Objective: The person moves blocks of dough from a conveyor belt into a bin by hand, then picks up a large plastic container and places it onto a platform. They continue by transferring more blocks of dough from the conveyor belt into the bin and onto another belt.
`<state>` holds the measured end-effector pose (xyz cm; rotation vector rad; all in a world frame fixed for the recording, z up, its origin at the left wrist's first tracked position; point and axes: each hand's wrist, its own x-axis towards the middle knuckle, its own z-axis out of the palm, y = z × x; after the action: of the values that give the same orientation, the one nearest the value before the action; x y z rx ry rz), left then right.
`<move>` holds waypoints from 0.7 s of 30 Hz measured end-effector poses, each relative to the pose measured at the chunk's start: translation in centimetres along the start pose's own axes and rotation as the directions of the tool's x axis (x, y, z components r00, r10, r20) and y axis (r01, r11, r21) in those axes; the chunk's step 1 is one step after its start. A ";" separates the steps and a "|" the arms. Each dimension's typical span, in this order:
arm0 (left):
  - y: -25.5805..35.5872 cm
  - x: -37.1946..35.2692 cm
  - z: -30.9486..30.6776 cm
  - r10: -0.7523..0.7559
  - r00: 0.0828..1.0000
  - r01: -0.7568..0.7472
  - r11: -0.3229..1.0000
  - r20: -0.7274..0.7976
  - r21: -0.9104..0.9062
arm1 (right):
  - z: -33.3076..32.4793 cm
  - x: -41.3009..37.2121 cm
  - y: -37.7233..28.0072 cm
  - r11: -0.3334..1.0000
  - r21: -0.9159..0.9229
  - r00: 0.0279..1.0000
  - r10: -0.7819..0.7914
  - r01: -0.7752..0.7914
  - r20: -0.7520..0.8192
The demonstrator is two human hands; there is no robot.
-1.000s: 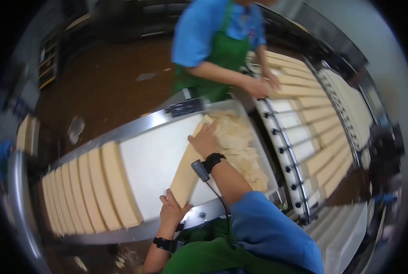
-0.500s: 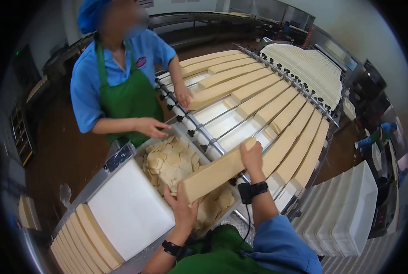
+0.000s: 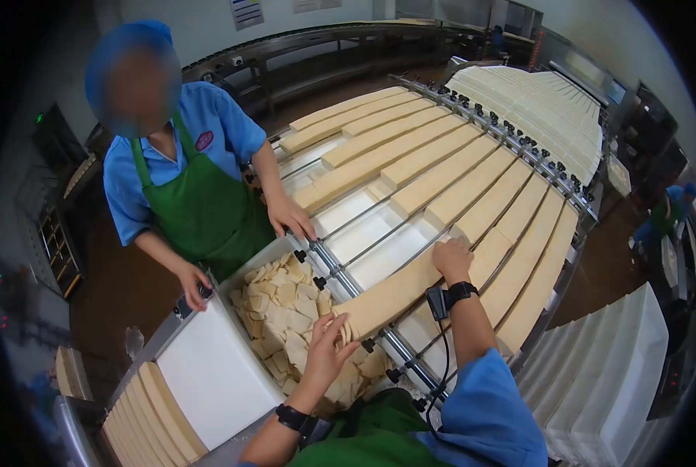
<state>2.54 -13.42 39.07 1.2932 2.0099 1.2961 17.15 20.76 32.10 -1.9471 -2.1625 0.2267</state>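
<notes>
A long pale stack of thin dough wrappers [image 3: 394, 292] lies slantwise over the rail at the lane table's near edge. My right hand [image 3: 454, 261] is closed around its far end. At the near end, my left hand [image 3: 328, 354] grips several loose wrappers [image 3: 346, 330] between thumb and fingers; they look slightly fanned apart from the stack. Below that hand is a bin [image 3: 239, 331] heaped with loose flat dough pieces [image 3: 285, 303]. Similar long stacks [image 3: 480, 183] lie side by side in the lanes beyond my right hand.
Metal rods and a rail [image 3: 336, 268] with black knobs edge the lanes. A co-worker [image 3: 200, 187] in a green apron stands across the bin. White trays [image 3: 597, 366] are piled at right; a white board [image 3: 208, 373] and more stacks [image 3: 149, 420] lie at left.
Both hands have moved the stack from above the bin towards the lanes, onto the rail. My left hand now has loose wrappers at its end. The co-worker's hands have shifted to the rail and board.
</notes>
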 end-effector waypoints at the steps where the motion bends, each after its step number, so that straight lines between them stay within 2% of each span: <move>1: -0.3 0.5 0.6 0.041 0.999 -0.041 0.999 0.011 -0.015 | -0.2 0.0 0.0 1.000 0.005 1.000 -0.005 0.005 0.004; 3: -0.4 1.3 1.6 0.083 0.996 -0.083 0.996 0.012 -0.026 | -1.1 0.2 0.2 0.997 -0.075 0.998 -0.031 0.028 -0.046; 5: -0.4 1.7 2.3 -0.001 0.998 0.008 0.995 0.066 -0.103 | -1.9 0.1 0.5 0.994 -0.087 0.996 -0.069 0.065 -0.050; 6: -0.3 2.0 2.7 -0.008 0.999 0.013 0.995 0.048 -0.098 | -2.4 -0.2 0.6 0.990 -0.101 0.993 -0.105 0.099 -0.052; 8: -0.6 2.8 3.8 0.014 0.999 -0.005 0.987 0.050 -0.160 | -4.4 -1.1 -0.5 0.995 -0.074 0.993 -0.073 0.066 -0.096; 10: -3.1 4.2 5.7 0.225 0.974 -0.220 0.967 0.030 -0.128 | -4.9 -4.5 -2.3 0.955 0.028 0.928 -0.280 0.296 -0.247; 11: -3.3 4.4 6.1 0.162 0.984 -0.137 0.958 0.080 -0.252 | -3.2 -6.2 -2.5 0.851 0.138 0.835 -0.444 0.507 -0.325; 12: -2.9 4.2 6.1 0.111 0.993 -0.096 0.966 0.047 -0.242 | -3.9 -8.8 -3.7 0.722 0.304 0.782 -0.550 0.622 -0.293; 13: -4.6 4.2 6.9 0.140 0.990 -0.136 0.979 0.017 -0.149 | -4.2 -11.1 -4.2 0.601 0.460 0.728 -0.666 0.654 -0.165; 14: -4.8 4.0 6.5 0.163 0.986 -0.164 0.967 -0.018 -0.193 | -4.1 -13.7 -4.6 0.490 0.486 0.637 -0.746 0.724 -0.196; 15: -3.2 3.3 4.6 -0.004 1.000 0.011 0.961 0.026 -0.277 | -4.0 -16.0 -4.7 0.467 0.402 0.578 -0.787 0.787 -0.217; 16: -1.7 2.5 2.7 -0.152 0.985 0.171 0.913 0.081 -0.370 | -5.5 -17.8 -5.0 0.509 0.371 0.579 -0.809 0.777 -0.101; 17: -3.1 2.0 2.2 -0.198 0.980 0.178 0.911 -0.018 -0.371 | -5.8 -18.5 -5.2 0.499 0.299 0.557 -0.817 0.813 -0.150; 18: -5.3 1.2 2.3 -0.039 0.983 -0.011 0.962 -0.179 -0.272 | -5.5 -19.2 -5.2 0.493 0.230 0.537 -0.818 0.839 -0.205; 19: -7.2 0.1 2.0 0.135 0.944 -0.179 0.976 -0.302 -0.125 | -4.2 -18.8 -4.4 0.490 0.240 0.539 -0.810 0.838 -0.230; 20: -8.3 -1.4 1.2 0.104 0.922 -0.150 0.984 -0.373 -0.094 | -3.1 -18.3 -4.2 0.491 0.252 0.546 -0.799 0.834 -0.253; 21: -9.3 -3.1 0.4 0.145 0.877 -0.119 0.989 -0.459 0.086 | -3.5 -18.9 -4.6 0.450 0.112 0.460 -0.824 0.886 -0.330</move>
<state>-0.10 -17.13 30.43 1.2490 2.3174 1.7653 15.48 1.32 35.56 -0.4765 -2.4714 0.0864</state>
